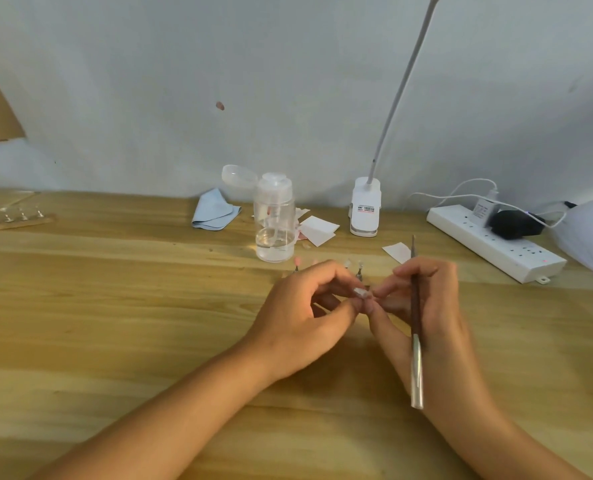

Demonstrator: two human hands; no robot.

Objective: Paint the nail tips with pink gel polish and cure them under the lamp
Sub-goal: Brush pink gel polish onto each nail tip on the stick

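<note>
My left hand (305,317) pinches a small clear nail tip (361,293) between thumb and fingers over the wooden table (115,306). My right hand (426,306) meets it from the right, fingertips touching the same tip, while a thin brush (416,327) with a brown handle and silver cap lies gripped across the palm. Just behind the hands stand several nail tips on small stands (357,270), two of them pink (296,262). The clip lamp (366,209) with a white gooseneck stands at the back.
A clear pump bottle (275,220) with its lid open stands behind the hands, with a blue cloth (213,211) to its left and white paper pads (317,230) to its right. A white power strip (495,242) lies at the right. A strip of nail stands (11,216) lies far left.
</note>
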